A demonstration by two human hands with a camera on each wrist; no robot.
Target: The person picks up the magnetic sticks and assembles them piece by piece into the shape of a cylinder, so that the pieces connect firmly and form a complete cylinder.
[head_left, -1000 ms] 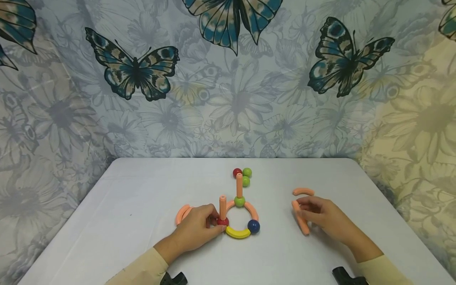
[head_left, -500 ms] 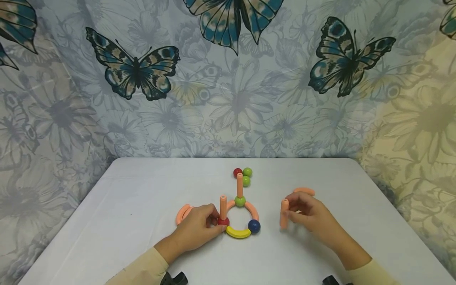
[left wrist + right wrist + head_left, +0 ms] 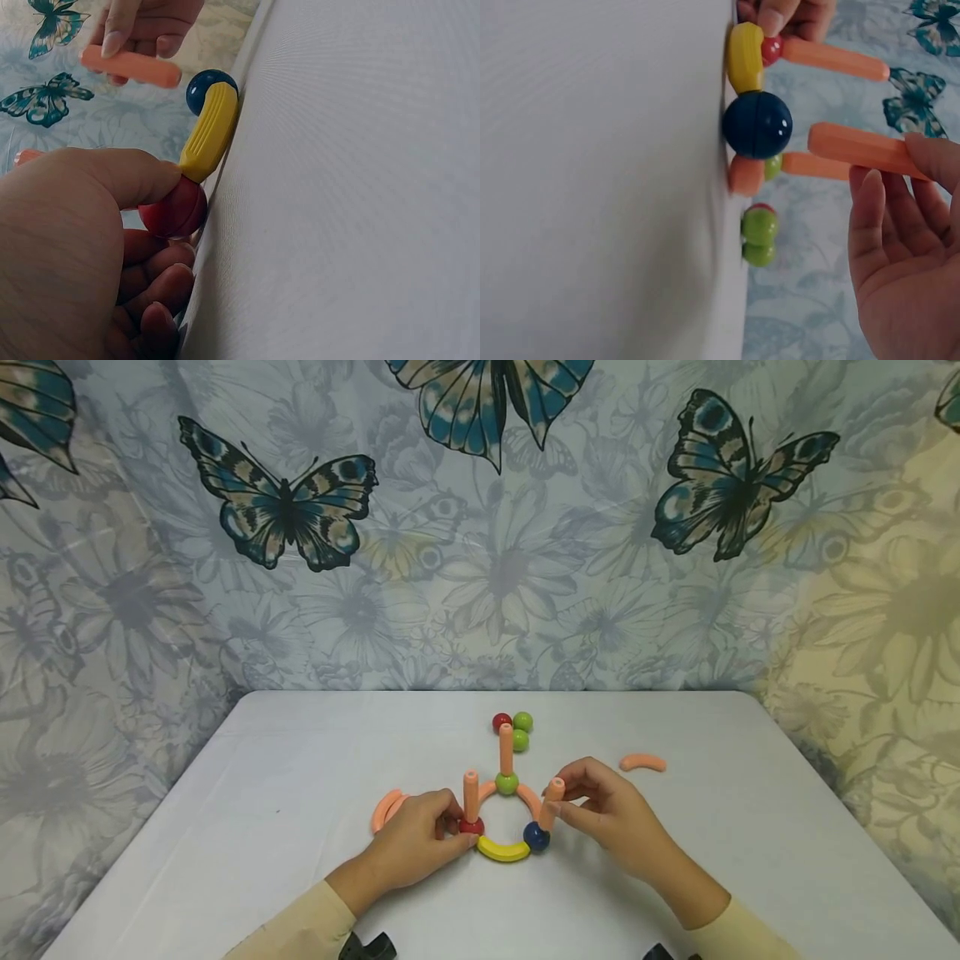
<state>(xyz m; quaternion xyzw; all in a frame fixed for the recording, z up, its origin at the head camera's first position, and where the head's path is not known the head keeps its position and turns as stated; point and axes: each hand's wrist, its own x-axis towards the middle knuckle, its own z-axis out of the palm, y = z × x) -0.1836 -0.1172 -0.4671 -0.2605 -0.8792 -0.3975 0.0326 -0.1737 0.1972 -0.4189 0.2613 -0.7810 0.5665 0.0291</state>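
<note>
A ring of curved rods and balls lies on the table, with a yellow curved rod [image 3: 503, 849] in front between a red ball [image 3: 471, 827] and a blue ball [image 3: 536, 837]. Orange rods stand upright on the red ball and on the green ball [image 3: 507, 783] at the back. My left hand [image 3: 416, 835] pinches the red ball between thumb and fingers. With my right hand [image 3: 618, 818] I pinch a straight orange rod [image 3: 862, 146] near its upper end. In the right wrist view a small gap separates that rod's lower end from the blue ball [image 3: 757, 125].
Behind the ring sit a loose red ball [image 3: 501, 722] and two green balls [image 3: 522, 722]. One curved orange rod [image 3: 642, 762] lies to the right; more curved orange rods [image 3: 386, 810] lie left, partly behind my left hand. A patterned cloth [image 3: 480, 568] hangs behind the white table [image 3: 300, 760].
My right hand has picked the straight orange rod up off the table at the right, turned it upright and carried it left to above the blue ball. My left hand stays on the red ball.
</note>
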